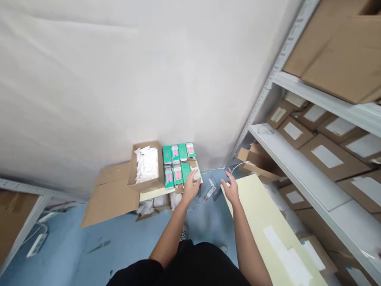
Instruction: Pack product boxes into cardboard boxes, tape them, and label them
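Observation:
My left hand (191, 187) is held out with its fingers apart and nothing in it, beside the right end of several green boxes (177, 174). Some of these boxes show pink fronts. They are arranged in two rows on a small pale yellow table (152, 194) against the wall. Left of them stands an open cardboard box (160, 167) filled with white paper-like pieces (147, 165). My right hand (231, 189) is also open and holds nothing, near the far left corner of a second pale yellow table (253, 194).
A white power strip (211, 192) with cords lies on the blue floor (119, 246) between the tables. At right, metal shelving (297, 171) holds several labelled cartons. An open carton (262, 163) sits beside it. A cardboard flap (110, 194) sticks out at left.

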A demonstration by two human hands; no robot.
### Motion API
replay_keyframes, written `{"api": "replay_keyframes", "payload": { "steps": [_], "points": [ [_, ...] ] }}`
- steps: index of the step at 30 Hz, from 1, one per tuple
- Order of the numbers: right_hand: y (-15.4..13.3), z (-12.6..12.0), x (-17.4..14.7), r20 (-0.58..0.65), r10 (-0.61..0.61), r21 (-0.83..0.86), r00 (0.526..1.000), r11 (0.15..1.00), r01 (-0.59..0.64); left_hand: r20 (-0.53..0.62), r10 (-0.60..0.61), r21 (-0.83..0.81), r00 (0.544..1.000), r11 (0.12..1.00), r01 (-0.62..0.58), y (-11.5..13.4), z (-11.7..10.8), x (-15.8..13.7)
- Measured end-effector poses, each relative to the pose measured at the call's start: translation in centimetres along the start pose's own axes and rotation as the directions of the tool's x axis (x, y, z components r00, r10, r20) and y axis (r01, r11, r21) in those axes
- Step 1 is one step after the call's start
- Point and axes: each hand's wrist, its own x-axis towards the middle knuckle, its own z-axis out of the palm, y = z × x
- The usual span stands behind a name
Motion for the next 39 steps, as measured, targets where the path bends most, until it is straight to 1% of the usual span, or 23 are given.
{"api": "replay_keyframes", "payload": {
  "steps": [3,5,9,11,13,15,17,19,21,26,30,32,34,37,39],
  "points": [
    [-1.5,6.8,0.6,0.099,-0.008,0.032,0.995,0.999,0.005,-0.086,-0.095,-0.043,0.992,0.995,0.091,-3.8,-6.0,0.4],
    [-2.3,10.8,1.0,0.158,-0.008,0.039,0.987,0.999,0.002,-0.137,-0.136,-0.068,0.981,0.989,0.128,-5.9,-9.6,0.6],
    [-3.8,17.7,1.9,0.221,-0.029,0.027,0.975,0.999,0.024,-0.23,-0.204,-0.134,0.952,0.975,0.177,-8.6,-15.8,0.9],
    [-4.6,20.4,2.4,0.226,-0.05,0.022,0.973,0.999,0.046,-0.268,-0.239,-0.174,0.933,0.965,0.198,-9.5,-18.5,1.0],
    [-5.2,22.7,2.8,0.23,-0.065,0.01,0.971,0.998,0.065,-0.294,-0.264,-0.197,0.919,0.957,0.212,-10.2,-20.9,1.1],
    [-5.5,24.3,3.2,0.246,-0.083,-0.001,0.966,0.996,0.086,-0.313,-0.283,-0.206,0.907,0.952,0.226,-11.1,-22.5,1.2],
    [-5.5,25.3,3.8,0.265,-0.102,-0.002,0.959,0.994,0.106,-0.324,-0.311,-0.217,0.893,0.944,0.25,-12.0,-23.3,1.5],
    [-5.1,25.7,4.6,0.273,-0.106,-0.007,0.956,0.994,0.112,-0.326,-0.347,-0.231,0.879,0.931,0.282,-12.6,-23.1,2.2],
    [-4.4,25.6,5.6,0.269,-0.084,-0.018,0.96,0.996,0.093,-0.306,-0.36,-0.249,0.881,0.924,0.291,-13.0,-22.1,3.3],
    [-1.8,24.5,9.4,0.239,-0.017,-0.035,0.971,0.999,0.026,-0.186,-0.319,-0.281,0.929,0.923,0.261,-12.6,-17.8,7.6],
    [0.8,23.5,13.4,0.215,0.012,-0.058,0.977,0.998,0.0,-0.122,-0.309,-0.239,0.943,0.931,0.274,-12.1,-13.2,12.6],
    [2.3,23.2,15.5,0.205,0.042,-0.069,0.978,0.997,-0.029,-0.075,-0.303,-0.215,0.95,0.935,0.282,-12.2,-10.4,15.8],
    [3.8,23.1,17.4,0.204,0.074,-0.064,0.976,0.996,-0.062,-0.005,-0.311,-0.198,0.95,0.932,0.304,-12.7,-7.3,19.5],
    [6.5,23.4,19.8,0.212,0.127,-0.04,0.969,0.992,-0.121,0.055,-0.38,-0.168,0.923,0.908,0.383,-14.2,-3.2,24.8],
    [8.5,23.9,21.3,0.227,0.169,-0.031,0.959,0.986,-0.166,0.095,-0.412,-0.095,0.906,0.903,0.42,-15.5,-1.4,27.3]
  ]
}}
